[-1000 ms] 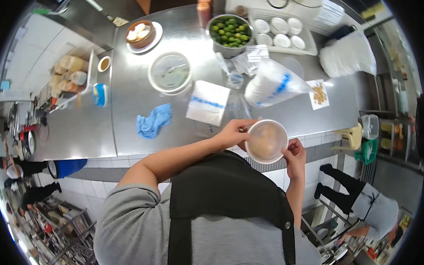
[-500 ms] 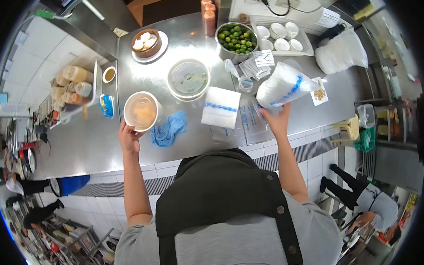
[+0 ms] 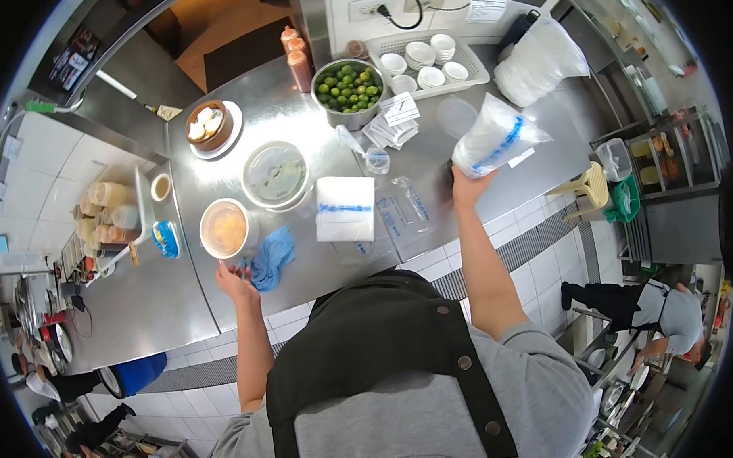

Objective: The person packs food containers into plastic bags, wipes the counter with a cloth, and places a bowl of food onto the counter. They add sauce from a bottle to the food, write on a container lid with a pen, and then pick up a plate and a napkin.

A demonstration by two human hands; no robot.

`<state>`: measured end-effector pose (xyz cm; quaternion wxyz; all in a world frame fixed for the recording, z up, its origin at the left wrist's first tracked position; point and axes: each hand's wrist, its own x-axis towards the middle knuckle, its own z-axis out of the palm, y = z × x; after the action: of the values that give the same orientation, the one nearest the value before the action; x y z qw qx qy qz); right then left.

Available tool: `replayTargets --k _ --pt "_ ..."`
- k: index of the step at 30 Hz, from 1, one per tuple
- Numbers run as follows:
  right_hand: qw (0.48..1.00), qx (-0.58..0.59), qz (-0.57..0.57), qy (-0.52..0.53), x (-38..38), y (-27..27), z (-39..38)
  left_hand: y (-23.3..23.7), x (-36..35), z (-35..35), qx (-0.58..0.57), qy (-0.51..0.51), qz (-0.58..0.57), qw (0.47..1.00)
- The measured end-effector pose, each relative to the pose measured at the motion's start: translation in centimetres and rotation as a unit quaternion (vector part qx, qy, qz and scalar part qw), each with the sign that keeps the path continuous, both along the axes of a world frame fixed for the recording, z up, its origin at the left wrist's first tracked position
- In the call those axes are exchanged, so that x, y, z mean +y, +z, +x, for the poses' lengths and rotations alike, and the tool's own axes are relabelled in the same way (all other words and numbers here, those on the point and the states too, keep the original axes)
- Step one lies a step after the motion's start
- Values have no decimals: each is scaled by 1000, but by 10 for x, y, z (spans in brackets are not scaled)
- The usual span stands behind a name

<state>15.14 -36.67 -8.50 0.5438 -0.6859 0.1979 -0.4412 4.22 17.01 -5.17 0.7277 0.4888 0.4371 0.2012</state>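
Note:
My left hand (image 3: 238,283) is just below a round plastic tub (image 3: 224,228) with orange contents, its fingers apart, close to a crumpled blue cloth (image 3: 272,258). The tub stands on the steel counter. On the right, my right hand (image 3: 470,187) grips the lower end of a white plastic-wrapped pack (image 3: 495,137) with blue print, which is tilted; part of the fingers is hidden behind it. A second white pack (image 3: 345,207) with a blue band lies between my hands. Flat clear plastic bags (image 3: 402,216) with blue print lie beside it.
A larger lidded tub (image 3: 276,176), a pot of green citrus fruit (image 3: 347,88) and a basket of white cups (image 3: 429,61) stand farther back. Sauce bottles (image 3: 298,66) are behind. A brown bowl on a plate (image 3: 209,125) is at left. A co-worker (image 3: 660,307) is at right.
My right hand has closed on the wrapped pack and shifted it, uncovering a round clear lid behind. My left hand has come down off the tub's side. The view has turned.

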Motion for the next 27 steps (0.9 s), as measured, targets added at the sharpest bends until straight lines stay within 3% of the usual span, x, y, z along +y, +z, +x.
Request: replayTargets --k 2,8,10,12,13,15,17,21,23,25,27 --pt "1000 21 -1 -2 -31 6 -1 -29 -10 -17 -11 -9 -15 1000" --pt "993 69 11 99 -100 -5 8 -41 -123 -47 15 -143 4 990" --pt "983 145 -40 106 -102 -2 5 -27 -149 -45 29 -139 -19 990" --pt "981 114 -67 143 -95 -17 -1 -15 -156 -41 -13 -127 -22 992" --pt "985 126 -48 105 -85 -21 -10 -11 -149 -36 -38 -106 -2 994" --pt "995 76 -4 68 -77 -52 -20 -4 -125 -27 -84 -66 42 993" --pt "991 121 4 53 -65 -54 -34 27 -95 -15 -110 21 71 991" --pt "986 151 30 65 -51 -53 -54 15 36 14 -100 160 199 962" --pt "983 160 -27 84 -42 -37 -69 -2 108 34 -14 151 246 957" --pt "976 168 -99 100 -23 -14 -84 -53 199 54 175 58 368 912" --pt "960 177 -185 115 -2 8 -99 -14 204 67 296 -12 380 876"
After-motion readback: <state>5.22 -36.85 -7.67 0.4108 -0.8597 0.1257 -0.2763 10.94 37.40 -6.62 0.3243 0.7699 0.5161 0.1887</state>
